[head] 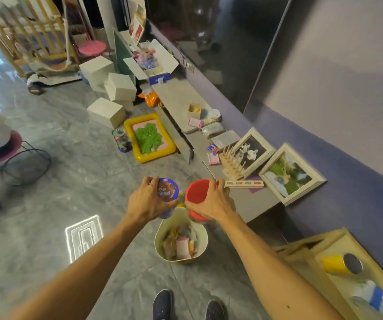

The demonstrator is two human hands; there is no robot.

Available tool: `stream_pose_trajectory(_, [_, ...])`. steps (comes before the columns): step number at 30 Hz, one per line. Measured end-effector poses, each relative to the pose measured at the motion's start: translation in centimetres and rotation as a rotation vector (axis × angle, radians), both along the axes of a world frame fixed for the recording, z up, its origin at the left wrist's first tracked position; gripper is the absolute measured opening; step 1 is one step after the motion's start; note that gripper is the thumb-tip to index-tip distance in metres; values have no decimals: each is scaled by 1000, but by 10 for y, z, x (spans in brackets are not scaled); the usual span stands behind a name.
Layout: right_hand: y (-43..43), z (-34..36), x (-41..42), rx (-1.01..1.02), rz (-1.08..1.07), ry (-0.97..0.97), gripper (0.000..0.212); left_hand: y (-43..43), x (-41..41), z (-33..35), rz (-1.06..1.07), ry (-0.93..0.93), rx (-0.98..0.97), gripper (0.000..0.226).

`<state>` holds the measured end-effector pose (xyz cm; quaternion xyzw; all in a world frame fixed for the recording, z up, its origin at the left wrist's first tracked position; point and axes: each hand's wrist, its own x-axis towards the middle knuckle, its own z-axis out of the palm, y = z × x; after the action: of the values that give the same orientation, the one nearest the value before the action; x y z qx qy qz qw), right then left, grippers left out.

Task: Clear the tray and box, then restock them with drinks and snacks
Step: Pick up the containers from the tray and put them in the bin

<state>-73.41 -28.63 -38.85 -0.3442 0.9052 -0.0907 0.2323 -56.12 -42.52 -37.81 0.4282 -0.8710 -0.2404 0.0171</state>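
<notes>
One grey ledge point(181, 98) runs along the wall, carrying framed pictures point(289, 174) and small clutter. Low on the right sits a wooden box point(301, 255), with a yellow can point(333, 264) lying on its side in it. A cream bin point(158, 241) stands on the floor between the forearms, holding snack packets point(182, 248). Above it, the left hand point(145, 202) has its fingers wrapped round a tilted purple cup point(167, 192). The right hand point(211, 202) clamps fingers and thumb round a red cup point(196, 191), whose mouth faces up. The cups are just beside each other.
</notes>
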Motion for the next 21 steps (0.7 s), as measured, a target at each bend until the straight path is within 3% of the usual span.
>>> stream_pose_trajectory(5, [-21, -85, 10, 73, 55, -74, 140, 1, 13, -90, 46, -66, 152, 127])
stream_pose_trajectory(12, [-8, -240, 5, 153, 44, -100, 149, 16, 1, -234, 68, -88, 257, 113])
stream_pose_trajectory(18, [12, -340, 9, 194, 139, -118, 143, 39, 7, -343, 65, -113, 291, 112])
stream_pose_trajectory(21, [15, -366, 13, 214, 207, -77, 141, 48, 14, -380, 23, -162, 211, 115])
